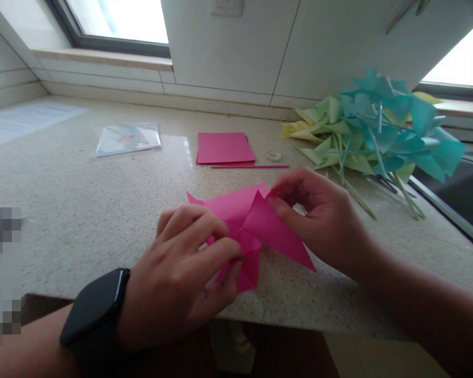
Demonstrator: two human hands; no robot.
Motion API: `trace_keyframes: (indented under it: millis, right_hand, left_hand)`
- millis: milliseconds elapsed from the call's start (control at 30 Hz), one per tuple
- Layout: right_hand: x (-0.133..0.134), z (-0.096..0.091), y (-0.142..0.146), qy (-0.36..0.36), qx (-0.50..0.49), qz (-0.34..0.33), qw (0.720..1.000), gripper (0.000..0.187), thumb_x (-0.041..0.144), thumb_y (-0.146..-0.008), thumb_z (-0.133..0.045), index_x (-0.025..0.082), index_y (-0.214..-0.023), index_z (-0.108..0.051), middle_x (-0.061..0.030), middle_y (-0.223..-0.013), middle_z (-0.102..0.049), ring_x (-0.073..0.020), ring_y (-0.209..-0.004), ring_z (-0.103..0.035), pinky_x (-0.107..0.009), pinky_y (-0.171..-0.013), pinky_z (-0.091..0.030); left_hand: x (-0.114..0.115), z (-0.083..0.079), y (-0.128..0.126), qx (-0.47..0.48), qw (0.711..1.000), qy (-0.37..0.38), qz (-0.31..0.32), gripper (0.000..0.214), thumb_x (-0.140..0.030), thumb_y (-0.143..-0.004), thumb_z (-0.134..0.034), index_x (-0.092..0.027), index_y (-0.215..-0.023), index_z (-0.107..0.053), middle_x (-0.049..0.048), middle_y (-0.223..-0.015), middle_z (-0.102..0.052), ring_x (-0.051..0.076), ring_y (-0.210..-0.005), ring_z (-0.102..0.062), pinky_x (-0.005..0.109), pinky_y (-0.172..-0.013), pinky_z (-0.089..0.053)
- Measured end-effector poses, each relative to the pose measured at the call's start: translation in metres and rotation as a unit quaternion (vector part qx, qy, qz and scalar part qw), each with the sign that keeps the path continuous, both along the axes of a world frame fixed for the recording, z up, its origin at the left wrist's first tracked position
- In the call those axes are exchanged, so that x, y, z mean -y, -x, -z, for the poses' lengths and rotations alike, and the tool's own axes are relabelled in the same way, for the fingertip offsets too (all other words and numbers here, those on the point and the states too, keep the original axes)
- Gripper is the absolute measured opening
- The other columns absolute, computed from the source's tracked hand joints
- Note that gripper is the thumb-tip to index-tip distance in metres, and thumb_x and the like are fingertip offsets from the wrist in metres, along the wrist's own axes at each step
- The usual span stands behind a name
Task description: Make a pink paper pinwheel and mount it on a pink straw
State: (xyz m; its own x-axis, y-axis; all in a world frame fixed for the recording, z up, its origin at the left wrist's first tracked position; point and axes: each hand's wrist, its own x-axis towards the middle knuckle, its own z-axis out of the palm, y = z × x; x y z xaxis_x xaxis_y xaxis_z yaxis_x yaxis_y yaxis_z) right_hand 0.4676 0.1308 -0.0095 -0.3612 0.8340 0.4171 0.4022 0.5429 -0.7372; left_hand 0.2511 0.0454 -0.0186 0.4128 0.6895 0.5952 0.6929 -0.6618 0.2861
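Note:
A folded pink paper pinwheel is held between both hands, low over the counter's front edge. Fingers of my left hand are closed on its lower left part, hiding some of its folds. My right hand pinches the upper right corner between thumb and forefinger. One pointed flap stretches down to the right below my right thumb. Beyond the hands lie a small stack of pink paper squares, a thin pink stick and a small roll of tape.
Several blue, green and yellow paper pinwheels on sticks are heaped at the right, beside a dark sink. A clear plastic packet and a printed sheet lie at the left on the speckled counter. A tiled wall stands behind.

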Motion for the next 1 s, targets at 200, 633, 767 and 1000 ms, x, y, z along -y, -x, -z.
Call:
trace_keyframes:
  millis: [200,633,767,1000]
  right_hand:
    - [0.000,-0.005,-0.006,-0.116,0.071,-0.059,0.989,0.015,0.010,-0.083,-0.065,0.024,-0.088,-0.062,-0.0010,-0.087,-0.061,-0.0163,-0.074,-0.056,-0.033,-0.065,-0.048]
    - [-0.005,-0.008,-0.015,-0.064,0.091,-0.222,0.969,0.006,0.018,-0.093,-0.061,0.019,-0.096,-0.066,-0.0042,-0.094,-0.063,-0.0150,-0.079,-0.061,-0.030,-0.070,-0.051]
    - [-0.002,-0.006,-0.017,-0.008,0.119,-0.208,0.971,0.016,0.025,-0.093,-0.066,0.021,-0.108,-0.065,-0.0020,-0.093,-0.064,-0.0135,-0.074,-0.059,-0.028,-0.066,-0.050]
    - [0.001,-0.011,-0.018,0.120,0.091,-0.227,0.962,0.026,0.032,-0.102,-0.053,0.022,-0.123,-0.066,-0.0021,-0.099,-0.071,-0.0136,-0.084,-0.065,-0.024,-0.070,-0.052]
  left_hand:
    - [0.002,0.003,-0.001,-0.031,0.997,-0.036,-0.061,0.011,-0.016,-0.090,-0.064,-0.020,-0.084,-0.072,0.0057,-0.079,-0.055,0.025,-0.083,-0.040,0.040,-0.072,-0.026]
    - [-0.002,0.004,0.003,-0.060,0.996,-0.056,-0.016,0.012,-0.021,-0.096,-0.064,-0.016,-0.089,-0.073,0.0031,-0.070,-0.052,0.020,-0.071,-0.041,0.034,-0.064,-0.033]
    - [0.000,0.005,0.004,-0.079,0.994,-0.072,0.006,0.011,-0.020,-0.097,-0.062,-0.016,-0.093,-0.071,0.0029,-0.072,-0.052,0.020,-0.073,-0.042,0.034,-0.064,-0.035]
    - [0.004,0.007,0.005,-0.099,0.992,-0.082,0.005,0.009,-0.017,-0.098,-0.060,-0.016,-0.100,-0.068,0.0027,-0.077,-0.052,0.021,-0.076,-0.043,0.035,-0.065,-0.038]
